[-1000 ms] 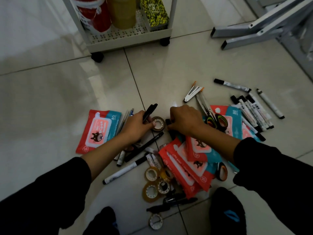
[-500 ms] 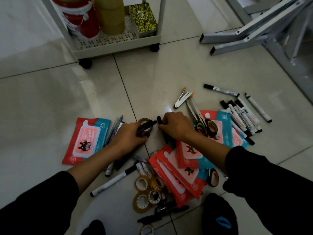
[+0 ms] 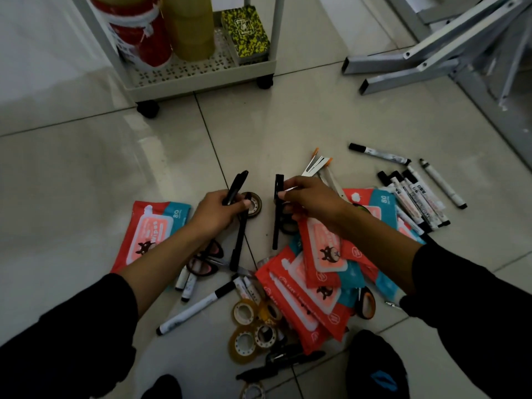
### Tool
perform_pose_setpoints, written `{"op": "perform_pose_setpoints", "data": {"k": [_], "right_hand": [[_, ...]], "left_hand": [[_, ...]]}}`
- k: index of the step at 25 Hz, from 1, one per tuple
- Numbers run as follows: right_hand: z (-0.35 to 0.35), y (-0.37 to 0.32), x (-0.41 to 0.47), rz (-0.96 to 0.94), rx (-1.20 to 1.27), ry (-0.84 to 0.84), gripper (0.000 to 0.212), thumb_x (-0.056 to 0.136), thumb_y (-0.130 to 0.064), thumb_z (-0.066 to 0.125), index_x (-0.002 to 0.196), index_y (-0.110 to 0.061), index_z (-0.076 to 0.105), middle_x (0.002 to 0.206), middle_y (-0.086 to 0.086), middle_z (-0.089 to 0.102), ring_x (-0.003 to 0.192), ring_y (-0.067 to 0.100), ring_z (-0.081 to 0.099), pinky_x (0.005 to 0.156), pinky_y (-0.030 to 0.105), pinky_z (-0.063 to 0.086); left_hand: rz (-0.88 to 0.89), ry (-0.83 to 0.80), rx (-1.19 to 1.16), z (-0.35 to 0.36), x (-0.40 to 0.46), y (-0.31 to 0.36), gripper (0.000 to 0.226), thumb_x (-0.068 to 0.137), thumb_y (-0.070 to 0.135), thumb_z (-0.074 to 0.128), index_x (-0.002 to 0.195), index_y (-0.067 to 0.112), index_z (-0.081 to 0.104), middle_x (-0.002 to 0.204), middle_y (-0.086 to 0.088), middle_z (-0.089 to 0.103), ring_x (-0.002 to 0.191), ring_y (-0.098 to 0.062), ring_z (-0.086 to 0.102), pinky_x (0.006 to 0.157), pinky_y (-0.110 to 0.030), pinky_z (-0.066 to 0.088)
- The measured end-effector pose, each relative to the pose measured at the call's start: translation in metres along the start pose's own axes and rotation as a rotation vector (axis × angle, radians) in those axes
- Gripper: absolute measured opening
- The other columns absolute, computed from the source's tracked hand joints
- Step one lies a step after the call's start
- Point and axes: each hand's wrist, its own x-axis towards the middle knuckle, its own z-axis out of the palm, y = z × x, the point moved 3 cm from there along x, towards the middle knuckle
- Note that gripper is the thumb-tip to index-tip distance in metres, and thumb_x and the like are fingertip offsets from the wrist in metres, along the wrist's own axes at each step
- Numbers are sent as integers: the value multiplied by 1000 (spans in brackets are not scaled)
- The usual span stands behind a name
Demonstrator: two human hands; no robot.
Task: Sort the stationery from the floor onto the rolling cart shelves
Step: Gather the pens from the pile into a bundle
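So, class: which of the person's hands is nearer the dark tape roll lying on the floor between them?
Left. The left hand, gripping black pens, has its thumb right against the dark tape roll. The right hand sits apart, off to the roll's right.

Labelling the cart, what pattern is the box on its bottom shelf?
Yellow-and-black camouflage box, head view.

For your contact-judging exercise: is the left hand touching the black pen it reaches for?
Touching. The head view shows the left hand with fingers curled round the black pen.

Black pens (image 3: 236, 188) gripped; wipes (image 3: 311, 292), tapes (image 3: 253, 326) scattered floor.
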Motion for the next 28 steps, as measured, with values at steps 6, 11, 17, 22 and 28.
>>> {"op": "perform_pose_setpoints", "data": {"k": [6,11,17,22,28], "right_hand": [[19,-11,4,-62,183,-70,9,89,-6,63,98,-7,60,92,15,64,74,19,65,63,27,58],[39,-21,3,-125,166,-90,18,94,-8,55,107,3,62,96,18,66,80,23,68,65,23,57],[49,-12,-2,-717,-1392,-375,34,89,-10,55,122,-19,58,126,4,54,115,21,49,85,36,49],[55,0,-3,-997,-1582,-316,33,92,-12,51,125,-15,52,130,8,47,113,25,46,70,31,42],[50,-26,11,-585,-818,-91,23,91,-14,59,113,-13,61,108,6,59,97,21,57,76,25,42]], "left_hand": [[38,-57,-174,3,-8,9,16,89,31,63,96,17,64,74,1,60,47,-2,46,47,-18,38],[14,-192,-190,1,-16,11,23,90,26,61,102,7,62,70,0,60,50,-4,46,45,-14,35],[-24,-84,-152,-23,-26,2,23,98,27,47,104,8,57,70,3,59,61,-8,50,56,-20,40],[-72,-70,-363,-36,-33,-10,14,99,22,46,103,9,51,76,-3,60,71,-15,60,62,-25,50],[48,70,-435,-39,-40,-7,19,98,29,49,85,17,41,65,1,36,48,-8,32,46,-21,32]]}}
